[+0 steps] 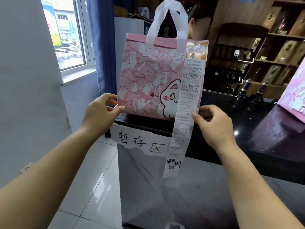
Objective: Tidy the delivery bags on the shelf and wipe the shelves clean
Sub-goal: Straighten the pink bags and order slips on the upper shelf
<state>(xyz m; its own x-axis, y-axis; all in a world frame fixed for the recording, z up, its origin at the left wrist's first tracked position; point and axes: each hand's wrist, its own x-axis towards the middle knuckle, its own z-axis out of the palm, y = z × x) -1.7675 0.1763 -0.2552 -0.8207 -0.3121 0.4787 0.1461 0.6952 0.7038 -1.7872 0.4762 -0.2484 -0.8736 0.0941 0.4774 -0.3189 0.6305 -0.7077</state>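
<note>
Observed: pink non-woven cat-print delivery bag [148, 80] upright at the edge of the glossy black shelf top [231, 113], above a handwritten white paper label [140, 141]. Hands apart: left hand [100, 111] pinches its lower left corner, right hand [212, 124] pinches the lower right corner together with the long white receipt [186, 113]. Advised: seat the base fully on the surface, receipt outward, before release

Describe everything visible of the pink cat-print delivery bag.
The pink cat-print delivery bag stands upright on the black counter, printed with banknotes and a cat. Two pale loop handles rise above. A long white paper receipt hangs at its right. The left hand pinches its lower left corner; the right hand pinches the receipt.
</note>
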